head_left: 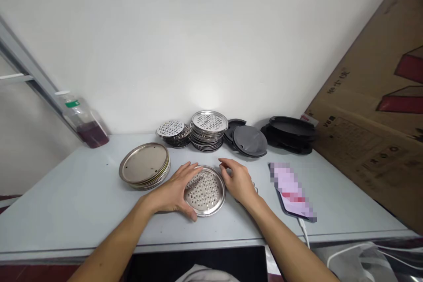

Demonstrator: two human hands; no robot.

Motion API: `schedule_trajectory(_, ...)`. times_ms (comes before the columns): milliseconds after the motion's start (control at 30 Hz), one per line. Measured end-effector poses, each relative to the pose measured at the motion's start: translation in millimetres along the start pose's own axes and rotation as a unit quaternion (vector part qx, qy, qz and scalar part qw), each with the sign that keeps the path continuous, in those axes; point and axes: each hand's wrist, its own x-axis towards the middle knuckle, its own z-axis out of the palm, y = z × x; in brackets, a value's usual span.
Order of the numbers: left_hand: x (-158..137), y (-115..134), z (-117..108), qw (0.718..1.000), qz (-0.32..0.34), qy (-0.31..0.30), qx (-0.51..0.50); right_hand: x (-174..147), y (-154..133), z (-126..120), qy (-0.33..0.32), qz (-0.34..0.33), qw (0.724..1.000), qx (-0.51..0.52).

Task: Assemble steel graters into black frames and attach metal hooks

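A round metal grater disc (206, 191) with raised perforations lies on the tabletop in front of me. My left hand (178, 189) spans its left side, fingers at the far rim and thumb at the near rim, gripping it. Close to the right rim rests my right hand (239, 180), thumb and index finger slightly apart; its other fingers are hidden. A small metal piece (255, 188) shows partly behind the right wrist. To the left is a stack of plain metal discs (143, 163).
Along the wall stand stacked grater discs (209, 122), more perforated discs (171, 128), grey plastic discs (250, 141) and black round parts (291, 130). A phone (292, 191) with a white cable (303, 231) lies right. A bottle (87, 123) leans left; a cardboard box (370, 141) borders the right.
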Motion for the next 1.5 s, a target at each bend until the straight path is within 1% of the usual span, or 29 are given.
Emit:
schedule_trajectory(167, -4.8, -1.0, 4.5, 1.000, 0.002, 0.011, 0.006, 0.1, 3.9, 0.5, -0.058, -0.017, 0.998, -0.015)
schedule_trajectory(300, -3.2, -0.8, 4.9, 1.000, 0.004, 0.012, 0.018, 0.0, 1.2, -1.3, -0.082, -0.038, 0.996, -0.012)
schedule_trajectory(400, -3.3, -0.5, 4.9, 1.000, 0.006, 0.007, 0.021, -0.5, 0.1, -1.5, -0.087, -0.044, 0.995, -0.017)
schedule_trajectory(700, -4.4, -2.5, 6.2, 1.000, 0.002, 0.017, 0.009, -0.6, -2.8, -2.9, -0.095, -0.048, 0.994, -0.020)
schedule_trajectory(867, -2.1, -2.6, 4.1, 1.000, -0.017, -0.007, 0.009, -0.3, -0.3, -1.6, -0.092, -0.044, 0.995, -0.018)
schedule_trajectory(1067, -1.3, -0.2, 2.8, 1.000, -0.018, -0.015, 0.016, -0.1, 0.1, -0.7, -0.097, -0.043, 0.994, -0.018)
schedule_trajectory(1333, -2.6, -3.1, 4.5, 1.000, -0.012, -0.007, 0.005, -0.4, -6.2, -3.7, -0.101, -0.047, 0.993, -0.026)
schedule_trajectory(1500, -2.8, -1.6, 3.7, 1.000, -0.016, -0.009, 0.008, -0.4, -3.0, -1.2, -0.091, -0.053, 0.994, -0.024)
